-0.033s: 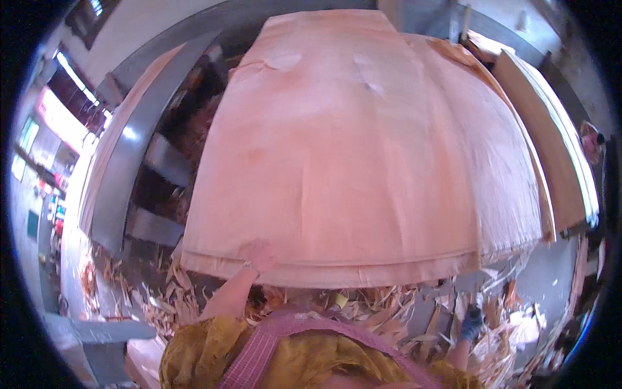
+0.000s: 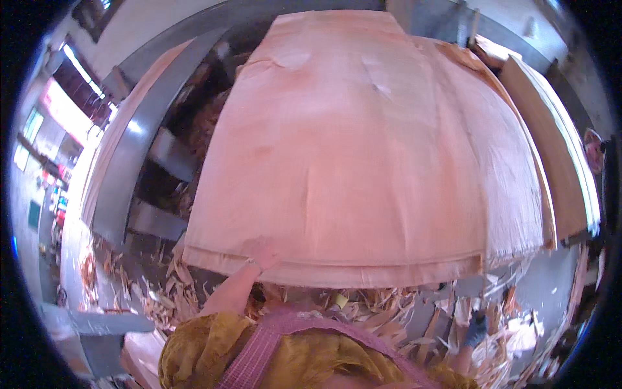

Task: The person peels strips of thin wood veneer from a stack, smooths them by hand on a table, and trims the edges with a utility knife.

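Observation:
A broad sheet of pinkish wood veneer (image 2: 350, 162) spreads out before me, with a second sheet's edge showing just under its near edge. My left hand (image 2: 261, 253) rests on the near left part of this veneer, fingers laid out flat and slightly blurred. Lower right, away from the sheets, my right hand (image 2: 476, 327) wears a dark blue glove and hangs above the wood scraps. Its fingers are too small and dark to make out. A paler veneer sheet (image 2: 508, 175) lies along the right side.
Torn veneer strips (image 2: 363, 311) litter the floor between me and the stack. A long grey metal beam (image 2: 129, 155) stands at the left, beside dark gaps. Another stack of boards (image 2: 551, 149) is at the right. At the far right edge another person (image 2: 593, 149) is partly visible.
The view has shifted slightly, so the stack sits a little farther right in the picture. My left hand stays on the veneer; my right hand stays low at the right.

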